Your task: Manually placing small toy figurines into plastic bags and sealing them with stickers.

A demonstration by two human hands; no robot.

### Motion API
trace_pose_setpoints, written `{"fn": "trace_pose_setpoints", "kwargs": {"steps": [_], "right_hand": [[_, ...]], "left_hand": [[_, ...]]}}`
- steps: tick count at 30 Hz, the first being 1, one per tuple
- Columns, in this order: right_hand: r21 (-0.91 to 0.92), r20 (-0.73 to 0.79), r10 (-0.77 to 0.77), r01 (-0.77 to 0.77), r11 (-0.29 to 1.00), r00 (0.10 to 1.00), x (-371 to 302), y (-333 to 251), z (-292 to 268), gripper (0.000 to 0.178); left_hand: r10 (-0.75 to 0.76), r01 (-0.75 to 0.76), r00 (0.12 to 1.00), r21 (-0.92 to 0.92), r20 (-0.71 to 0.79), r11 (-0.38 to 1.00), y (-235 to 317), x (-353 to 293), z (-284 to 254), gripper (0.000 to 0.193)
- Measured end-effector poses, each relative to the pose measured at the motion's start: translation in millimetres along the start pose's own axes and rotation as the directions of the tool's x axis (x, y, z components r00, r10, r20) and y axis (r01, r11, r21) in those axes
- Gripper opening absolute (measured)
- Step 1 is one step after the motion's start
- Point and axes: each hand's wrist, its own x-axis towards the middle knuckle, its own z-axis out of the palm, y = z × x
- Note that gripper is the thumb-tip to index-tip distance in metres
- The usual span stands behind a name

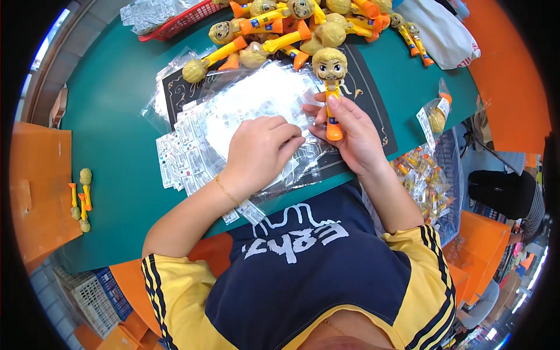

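In my right hand (353, 125) is a toy figure (329, 67) with a large golden-haired, bearded head and a slim yellow-and-orange body. It stands head away from me, my thumb across its body and my fingers behind. My left hand (262, 149) rests on a pile of clear plastic bags (256, 96), fingers curled and thumb against them at a bag's edge. Printed paper slips (189, 154) lie under and beside the bags. Both hands are close together above a black printed mat (373, 105).
More toy figures (262, 49) are heaped at the far side, beside a red basket (181, 23) of slips. A bagged figure (437, 119) lies at the right edge of the green table (122, 122). Below it a crate (449, 169) holds bagged figures. Small figures (84, 198) lie far left.
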Motion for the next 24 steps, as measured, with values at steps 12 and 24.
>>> {"fn": "trace_pose_setpoints", "kwargs": {"steps": [12,24], "right_hand": [[-0.903,0.394,-0.281,0.425,0.057,0.875,-33,-74,-35,0.031],[-0.736,0.675,-0.261,0.610,-0.292,0.690,-19,-56,-4,0.036]], "left_hand": [[-0.077,0.025,0.987,-0.337,-0.144,0.941,0,-3,-4,0.008],[0.056,-0.085,0.994,-0.338,-0.095,0.937,10,-3,-14,0.016]]}}
